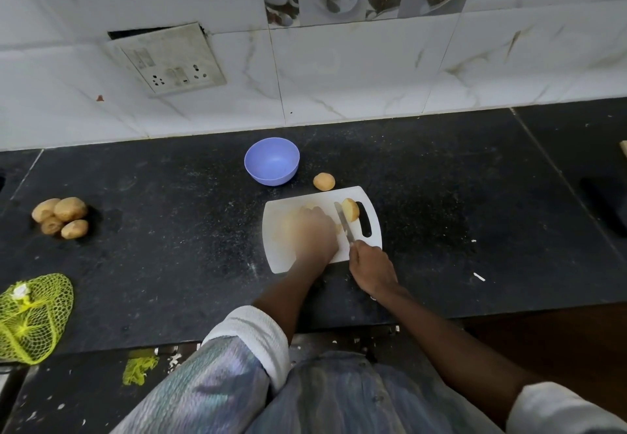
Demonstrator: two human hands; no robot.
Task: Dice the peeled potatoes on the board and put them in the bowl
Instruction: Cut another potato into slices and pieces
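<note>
Now knife (pixel 344 226) in right hand (pixel 371 269)

**What you cannot read here**

Your left hand (pixel 314 233) is smeared by motion blur, so its fingers cannot be made out, nor whether they hold anything. It covers the pale potato pieces (pixel 307 211) on the cutting board (pixel 281 257); their number and cut are hidden from you. Your right hand (pixel 371 265) hides the knife (pixel 344 225) handle completely. The yellow net bag (pixel 34 318) is cut off by the left edge. A dark object (pixel 605 206) on the surface runs off the right edge, unidentifiable.
</note>
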